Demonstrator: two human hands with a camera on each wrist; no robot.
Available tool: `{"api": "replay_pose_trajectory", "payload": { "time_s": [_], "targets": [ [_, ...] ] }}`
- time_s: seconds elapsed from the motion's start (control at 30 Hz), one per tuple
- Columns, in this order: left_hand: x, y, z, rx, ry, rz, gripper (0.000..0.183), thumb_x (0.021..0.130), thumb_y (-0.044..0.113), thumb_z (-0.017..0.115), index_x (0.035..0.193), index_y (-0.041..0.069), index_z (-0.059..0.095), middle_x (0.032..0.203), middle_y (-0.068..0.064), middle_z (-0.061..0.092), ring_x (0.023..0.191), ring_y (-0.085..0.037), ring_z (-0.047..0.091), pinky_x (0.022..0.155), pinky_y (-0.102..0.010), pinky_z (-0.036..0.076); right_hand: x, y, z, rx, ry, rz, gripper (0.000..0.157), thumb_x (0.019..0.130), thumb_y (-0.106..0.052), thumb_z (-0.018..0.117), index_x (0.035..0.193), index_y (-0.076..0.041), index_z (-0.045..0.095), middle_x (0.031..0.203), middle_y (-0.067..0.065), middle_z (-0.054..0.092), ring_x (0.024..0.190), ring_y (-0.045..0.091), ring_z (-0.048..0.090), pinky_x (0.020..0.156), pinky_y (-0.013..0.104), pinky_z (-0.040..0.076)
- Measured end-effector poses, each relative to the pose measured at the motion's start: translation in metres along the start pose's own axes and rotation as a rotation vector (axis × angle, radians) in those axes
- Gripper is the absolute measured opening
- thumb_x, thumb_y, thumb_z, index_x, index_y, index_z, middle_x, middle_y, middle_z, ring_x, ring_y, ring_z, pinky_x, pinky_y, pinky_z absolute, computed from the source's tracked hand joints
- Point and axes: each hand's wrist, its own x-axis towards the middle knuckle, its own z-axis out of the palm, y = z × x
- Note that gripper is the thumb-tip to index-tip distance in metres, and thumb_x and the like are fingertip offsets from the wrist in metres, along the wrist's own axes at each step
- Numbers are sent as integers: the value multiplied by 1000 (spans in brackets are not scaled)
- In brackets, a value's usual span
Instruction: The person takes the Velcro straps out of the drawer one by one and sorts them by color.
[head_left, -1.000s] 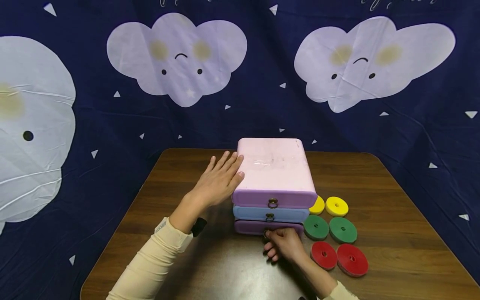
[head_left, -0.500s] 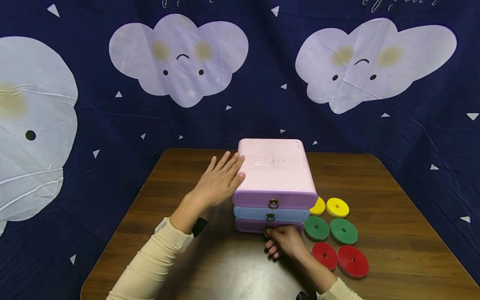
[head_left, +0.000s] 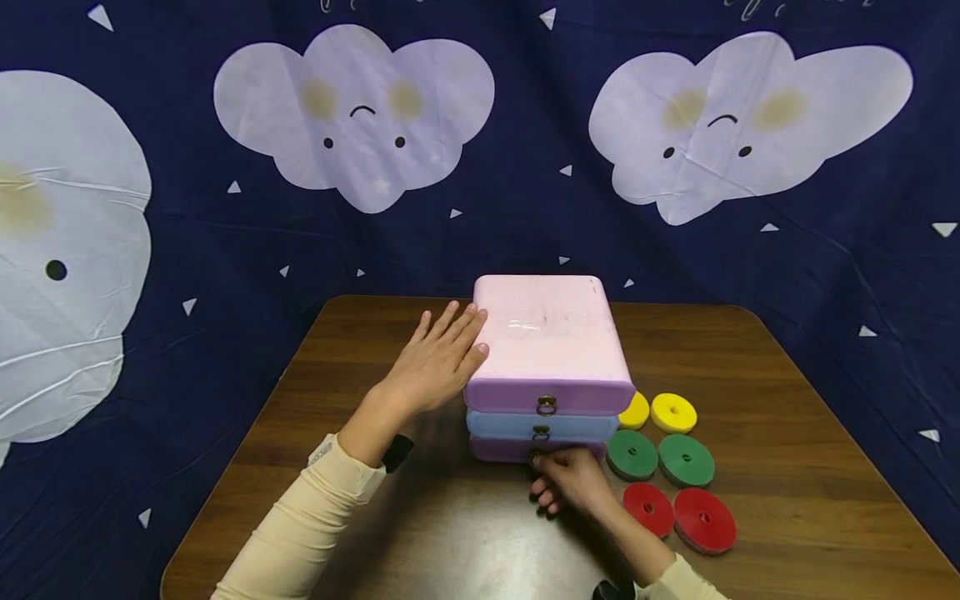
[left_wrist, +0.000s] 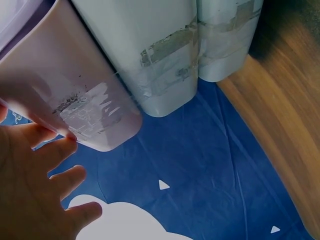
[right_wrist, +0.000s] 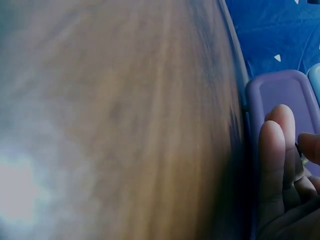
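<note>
A dark blue backdrop (head_left: 187, 250) printed with pale clouds hangs behind a brown wooden desk (head_left: 787, 500). On the desk stands a small chest of drawers (head_left: 551, 333), three drawers high: a pink top, a blue middle drawer (head_left: 510, 427) and a purple bottom drawer (head_left: 498, 450), each with a little ring pull on its front. The left hand (head_left: 438, 362) lies flat against the left side of the chest, its fingers (head_left: 465, 321) straight and spread, reaching the top edge and holding nothing. The right hand (head_left: 573, 483) sits just in front of the chest at the bottom drawer, its fingers (right_wrist: 272, 165) curled around that drawer's ring pull (head_left: 536, 459); the drawer looks closed or very nearly so. To the right of the chest six flat discs lie on the desk in pairs: two yellow discs (head_left: 672, 412) nearest its front corner, two green discs (head_left: 686, 460) in front of those, and two red discs (head_left: 703, 520) nearest the person
</note>
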Motion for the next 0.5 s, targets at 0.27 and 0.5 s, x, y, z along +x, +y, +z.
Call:
{"api": "replay_pose_trajectory", "payload": {
  "time_s": [0.27,0.5],
  "targets": [
    [0,-5,1,-7,13,-21,58,102,50,15,153,22,10,160,2,11,149,-19,-1,120,-51,2,-13,-7,-4,-100,-1,-79,33,93,-23,58,100,8,65,70,9,71,50,11,63,49,36,55],
    [-7,-14,4,-52,35,-49,61,102,50,15,153,17,13,160,2,8,149,-19,-1,120,-50,1,-32,-21,-15,-141,8,-127,30,92,-20,60,106,5,65,74,13,72,54,16,65,48,32,55]
  ]
}}
